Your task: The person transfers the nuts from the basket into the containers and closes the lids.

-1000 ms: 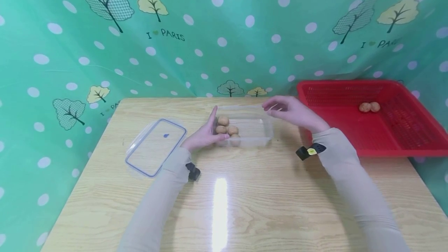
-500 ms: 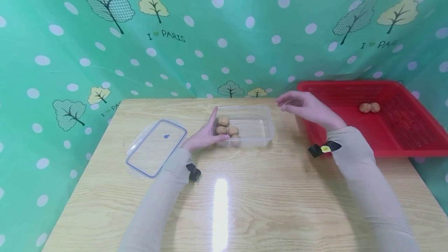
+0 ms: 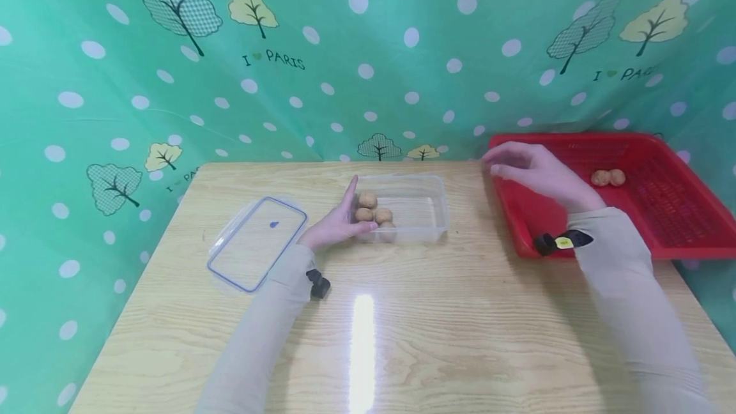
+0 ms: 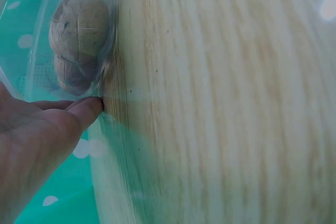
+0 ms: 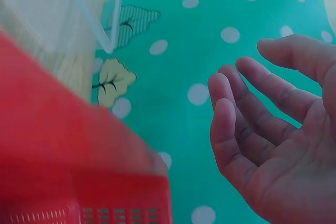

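Note:
A clear plastic food container (image 3: 411, 209) stands on the table with several round brown nuts (image 3: 368, 200), which look like walnuts, at its left end. My left hand (image 3: 336, 225) holds that end, thumb along the front side and a finger up at the back. In the left wrist view, the fingertips touch the container wall beside the nuts (image 4: 79, 27). My right hand (image 3: 535, 171) is over the left rim of a red plastic basket (image 3: 563, 222). Its fingers (image 5: 226, 119) are loosely bent with nothing in them. Two more brown nuts (image 3: 607, 177) lie in the basket.
To the left, a clear lid with a blue seal (image 3: 257, 243) lies on the wooden table (image 3: 437, 331). Behind the table hangs a green dotted cloth (image 3: 322, 30). The basket stands at the table's right side, near the cloth.
My right hand has moved right, away from above the container's right end to the basket's left rim. The left hand and the container have stayed in place.

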The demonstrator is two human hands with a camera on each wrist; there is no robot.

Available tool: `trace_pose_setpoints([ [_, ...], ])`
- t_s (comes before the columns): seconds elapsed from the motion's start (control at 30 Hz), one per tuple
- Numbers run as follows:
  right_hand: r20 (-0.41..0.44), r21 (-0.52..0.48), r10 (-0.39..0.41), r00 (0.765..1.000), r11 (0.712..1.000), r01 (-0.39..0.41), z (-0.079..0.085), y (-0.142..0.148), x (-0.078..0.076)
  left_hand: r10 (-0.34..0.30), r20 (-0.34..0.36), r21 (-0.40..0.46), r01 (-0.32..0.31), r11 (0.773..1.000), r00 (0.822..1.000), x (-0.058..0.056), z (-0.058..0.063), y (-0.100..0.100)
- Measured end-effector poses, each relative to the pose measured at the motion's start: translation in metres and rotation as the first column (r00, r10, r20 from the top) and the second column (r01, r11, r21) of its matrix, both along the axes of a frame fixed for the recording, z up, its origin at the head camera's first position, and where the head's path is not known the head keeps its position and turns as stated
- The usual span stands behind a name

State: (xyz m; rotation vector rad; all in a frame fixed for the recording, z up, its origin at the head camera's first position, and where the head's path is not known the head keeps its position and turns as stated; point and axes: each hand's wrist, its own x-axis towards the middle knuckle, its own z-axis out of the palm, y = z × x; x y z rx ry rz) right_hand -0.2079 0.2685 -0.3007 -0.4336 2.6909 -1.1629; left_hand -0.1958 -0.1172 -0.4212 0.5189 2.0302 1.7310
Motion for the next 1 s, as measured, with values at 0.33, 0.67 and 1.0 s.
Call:
trace_pose_setpoints([
  [0.33, -0.007, -0.062, -0.053, 0.999, 0.997, 0.053, 0.007, 0.03, 0.001, 0.009, -0.037, -0.012, -0.01, 1.0, 0.999, -0.003, -0.012, 0.0],
  [0.67, 0.011, 0.041, -0.094, 0.996, 0.995, 0.093, 0.0, 0.057, -0.011, 0.013, -0.039, -0.011, -0.013, 1.0, 0.999, -0.004, -0.013, 0.0],
  [1.0, 0.068, 0.128, -0.124, 0.99, 0.985, 0.115, -0.022, 0.088, -0.024, -0.03, -0.022, 0.096, 0.032, 0.995, 0.999, -0.003, -0.013, 0.0],
])
